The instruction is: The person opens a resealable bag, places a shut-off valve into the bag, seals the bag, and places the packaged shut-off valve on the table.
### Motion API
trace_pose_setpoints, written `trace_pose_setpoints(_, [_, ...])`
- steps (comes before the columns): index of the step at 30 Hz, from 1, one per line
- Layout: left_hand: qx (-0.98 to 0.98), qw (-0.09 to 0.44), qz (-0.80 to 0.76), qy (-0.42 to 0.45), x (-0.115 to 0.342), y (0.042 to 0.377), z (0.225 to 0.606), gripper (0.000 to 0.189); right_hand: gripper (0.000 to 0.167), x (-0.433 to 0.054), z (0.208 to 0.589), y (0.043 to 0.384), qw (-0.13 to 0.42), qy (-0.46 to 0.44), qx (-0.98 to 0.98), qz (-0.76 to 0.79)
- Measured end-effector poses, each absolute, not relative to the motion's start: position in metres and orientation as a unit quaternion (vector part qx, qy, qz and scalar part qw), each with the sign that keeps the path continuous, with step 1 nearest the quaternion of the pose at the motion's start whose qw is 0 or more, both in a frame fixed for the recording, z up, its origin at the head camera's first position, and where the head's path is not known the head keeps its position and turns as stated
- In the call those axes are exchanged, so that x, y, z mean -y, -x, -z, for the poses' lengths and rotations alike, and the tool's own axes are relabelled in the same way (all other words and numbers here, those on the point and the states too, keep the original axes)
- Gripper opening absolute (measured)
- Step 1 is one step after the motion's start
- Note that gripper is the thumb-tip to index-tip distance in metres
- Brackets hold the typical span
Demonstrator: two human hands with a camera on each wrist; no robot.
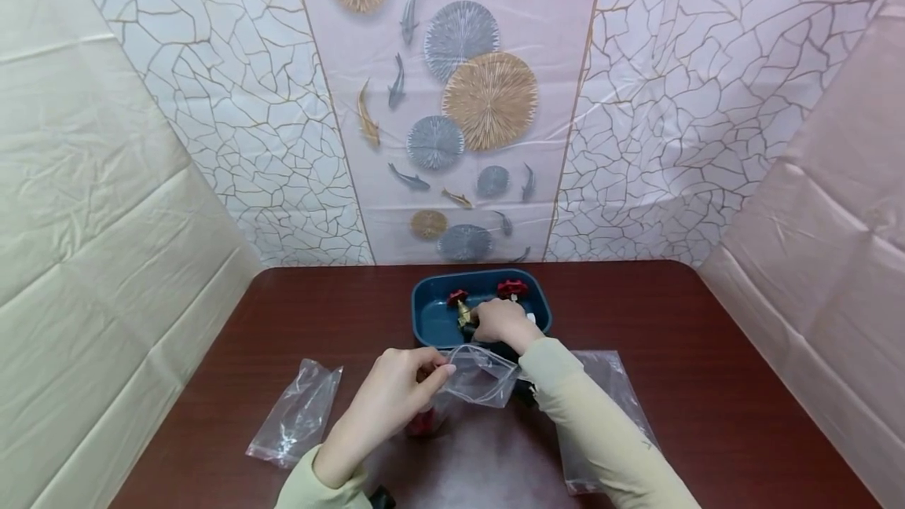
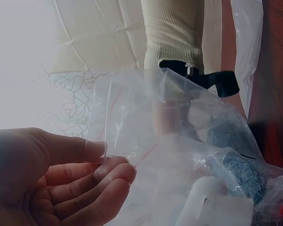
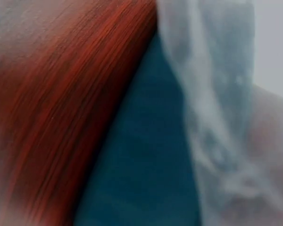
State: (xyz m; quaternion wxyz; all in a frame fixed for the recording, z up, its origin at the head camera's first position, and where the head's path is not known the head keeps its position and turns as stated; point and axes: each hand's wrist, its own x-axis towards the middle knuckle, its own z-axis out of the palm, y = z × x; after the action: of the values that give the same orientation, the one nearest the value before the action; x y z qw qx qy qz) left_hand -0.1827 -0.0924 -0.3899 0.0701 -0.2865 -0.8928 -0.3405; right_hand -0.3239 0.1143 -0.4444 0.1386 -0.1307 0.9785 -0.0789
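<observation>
My left hand [image 1: 397, 391] pinches the rim of a clear plastic zip bag [image 1: 481, 374] between thumb and fingers. The bag's mouth gapes in front of the tray, and something red [image 1: 422, 421] shows low beneath the left hand. In the left wrist view the same bag [image 2: 146, 117] spreads out, with a white rounded piece [image 2: 212, 202] showing below. My right hand [image 1: 503, 322] reaches into a blue tray [image 1: 433, 326], beside a brass valve [image 1: 463, 315] with a red handwheel [image 1: 457, 297]. Its fingertips are hidden, so I cannot tell whether they hold anything.
Another red handwheel [image 1: 512, 287] lies at the tray's back right. On the brown table [image 1: 721, 383], one clear bag [image 1: 297, 413] lies at the left and another [image 1: 601, 387] under the right forearm. A patterned cloth wall [image 1: 467, 179] stands behind the table.
</observation>
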Motion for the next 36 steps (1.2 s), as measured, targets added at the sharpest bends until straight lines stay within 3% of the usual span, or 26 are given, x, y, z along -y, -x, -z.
trace_pose_setpoints(3, [0.893, 0.071, 0.338, 0.289, 0.094, 0.184, 0.390, 0.012, 0.043, -0.119, 0.443, 0.321, 0.124, 0.146, -0.975, 0.115])
trace_pose_setpoints(19, [0.900, 0.046, 0.336, 0.275, 0.094, 0.186, 0.391, 0.012, 0.045, -0.139, 0.437, 0.318, 0.100, 0.126, -0.950, 0.267])
trace_pose_setpoints(26, [0.897, 0.042, 0.341, 0.279, 0.092, 0.187, 0.391, 0.011, 0.062, -0.148, 0.457, 0.325, 0.046, 0.061, -0.956, 0.283])
trace_pose_setpoints(36, [0.897, 0.039, 0.339, 0.280, 0.091, 0.187, 0.392, 0.010, 0.049, -0.140, 0.462, 0.325, 0.024, 0.046, -0.964, 0.259])
